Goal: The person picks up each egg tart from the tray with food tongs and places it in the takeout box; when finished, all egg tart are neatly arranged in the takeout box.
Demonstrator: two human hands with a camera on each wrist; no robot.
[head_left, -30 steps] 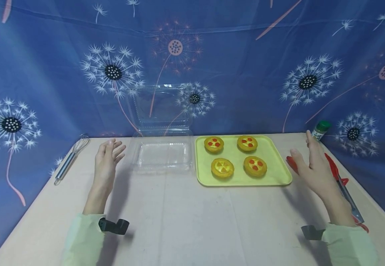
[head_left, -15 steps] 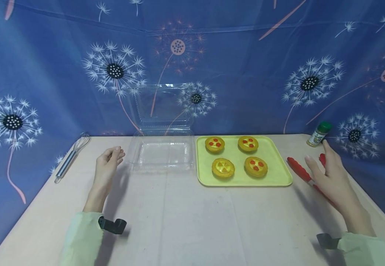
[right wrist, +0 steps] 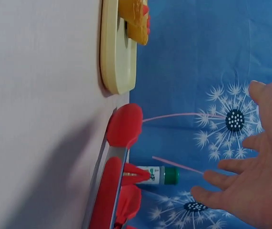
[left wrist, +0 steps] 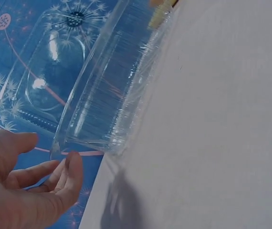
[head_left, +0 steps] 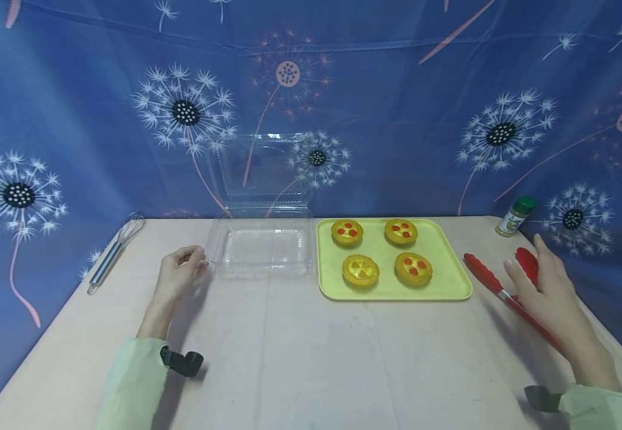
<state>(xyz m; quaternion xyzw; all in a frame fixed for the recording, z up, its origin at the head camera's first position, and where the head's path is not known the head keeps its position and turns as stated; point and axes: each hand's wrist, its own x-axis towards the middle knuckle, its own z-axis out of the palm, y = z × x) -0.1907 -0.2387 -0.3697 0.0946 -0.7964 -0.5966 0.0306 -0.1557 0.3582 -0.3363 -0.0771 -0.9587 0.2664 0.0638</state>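
Observation:
My left hand point(head_left: 180, 275) is at the left front corner of a clear plastic clamshell box point(head_left: 259, 270), whose lid stands raised. In the left wrist view its fingertips point(left wrist: 74, 164) are right at the box's corner, with the thumb apart from them. On the right, my right hand point(head_left: 555, 298) hovers over red-tipped tongs point(head_left: 484, 273), fingers spread and holding nothing. The right wrist view has the tongs point(right wrist: 125, 126) spread on the table, apart from the hand. Part of their red handle is hidden under the hand in the head view.
Between the hands lies a yellow tray point(head_left: 397, 292) bearing several small tarts, one of them a tart point(head_left: 360, 272) with orange pieces. A whisk point(head_left: 114, 257) lies at the left edge. At the back right stands a green-capped shaker jar point(head_left: 515, 218). A patterned blue cloth point(head_left: 386, 119) hangs behind.
My left hand has come down and slightly right, to the box's corner. My right hand has moved right and toward me, over the tongs, uncovering the shaker jar.

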